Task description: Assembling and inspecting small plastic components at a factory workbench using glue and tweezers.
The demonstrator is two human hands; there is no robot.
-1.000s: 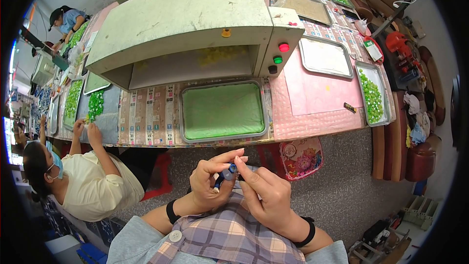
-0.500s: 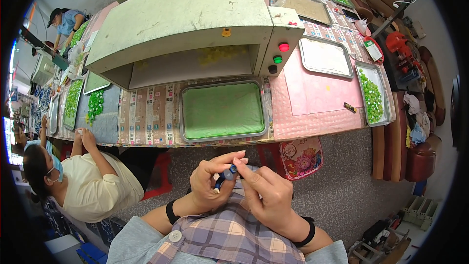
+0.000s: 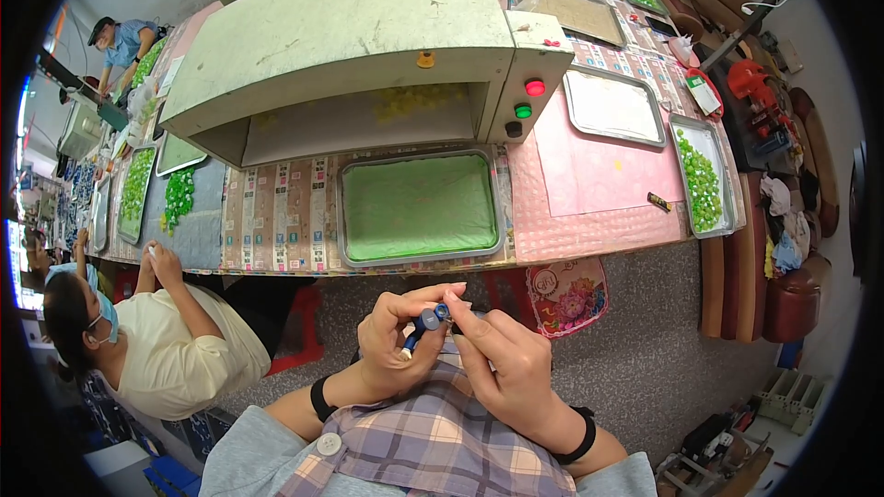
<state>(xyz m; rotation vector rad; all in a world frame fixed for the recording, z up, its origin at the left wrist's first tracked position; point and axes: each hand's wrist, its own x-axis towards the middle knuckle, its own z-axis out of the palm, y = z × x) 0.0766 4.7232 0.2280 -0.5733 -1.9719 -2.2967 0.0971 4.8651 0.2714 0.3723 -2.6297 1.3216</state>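
In front of my chest, just off the table's near edge, both hands are raised close together. My left hand is closed around a small blue cylindrical piece with a flat greyish-blue round end; its lower part, with a pale tip, pokes out below the fingers. My right hand pinches at a smaller bright-blue piece right beside that round end. Whether the two blue pieces are joined I cannot tell, as fingers cover much of both. On the table ahead lies a metal tray lined with green.
A pale metal oven-like box with lit buttons stands behind the tray. To the right are a white-lined tray, a small dark tube and a tray of green beads. A seated co-worker is at the left.
The blue piece in my left hand has turned, so its round end faces up more fully. The smaller blue piece now shows between my fingertips. My hands stay nearly in place.
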